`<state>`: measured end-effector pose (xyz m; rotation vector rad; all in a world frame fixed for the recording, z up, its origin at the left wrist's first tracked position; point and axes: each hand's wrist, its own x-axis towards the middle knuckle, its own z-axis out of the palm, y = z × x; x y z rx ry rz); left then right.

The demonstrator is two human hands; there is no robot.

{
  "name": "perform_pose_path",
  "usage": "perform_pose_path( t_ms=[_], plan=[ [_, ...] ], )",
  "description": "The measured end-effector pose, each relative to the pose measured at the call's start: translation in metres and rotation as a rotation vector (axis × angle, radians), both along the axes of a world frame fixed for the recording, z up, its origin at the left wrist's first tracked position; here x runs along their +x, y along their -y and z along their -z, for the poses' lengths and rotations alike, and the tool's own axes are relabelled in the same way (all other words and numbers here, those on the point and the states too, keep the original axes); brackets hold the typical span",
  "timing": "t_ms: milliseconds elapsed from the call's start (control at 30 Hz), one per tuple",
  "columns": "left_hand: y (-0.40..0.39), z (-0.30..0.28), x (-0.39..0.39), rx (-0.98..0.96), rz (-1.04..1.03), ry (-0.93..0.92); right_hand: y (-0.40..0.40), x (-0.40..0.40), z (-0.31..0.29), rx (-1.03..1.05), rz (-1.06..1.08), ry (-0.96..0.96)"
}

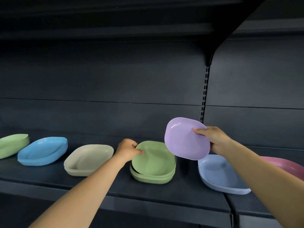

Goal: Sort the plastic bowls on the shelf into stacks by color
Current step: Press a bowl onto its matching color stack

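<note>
A purple bowl (186,139) is held aloft by the right hand (213,139); the top bowl of the green stack (153,163) is gripped by the left hand (127,149).

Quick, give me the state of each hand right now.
Left hand: closed on the rim of the top green bowl of its stack, thumb inside.
Right hand: holding the purple bowl tilted in the air, fingers pinching its edge.

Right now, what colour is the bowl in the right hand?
Lilac purple: the right hand holds the purple bowl tilted above the shelf, clearest in the head view.
</note>
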<state>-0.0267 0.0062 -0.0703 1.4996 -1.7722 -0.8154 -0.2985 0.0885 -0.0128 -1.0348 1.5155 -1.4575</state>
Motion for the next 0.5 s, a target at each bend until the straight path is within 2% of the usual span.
perform_pose_path(
  t_ms=[233,500],
  plan=[
    [-0.002,-0.015,0.010,0.018,0.024,-0.184,0.001,0.023,-0.006,-0.012,0.000,-0.007],
    [-0.015,-0.033,0.060,-0.029,-0.016,-0.233,0.004,0.078,-0.008,-0.023,-0.033,0.013]
  ],
)
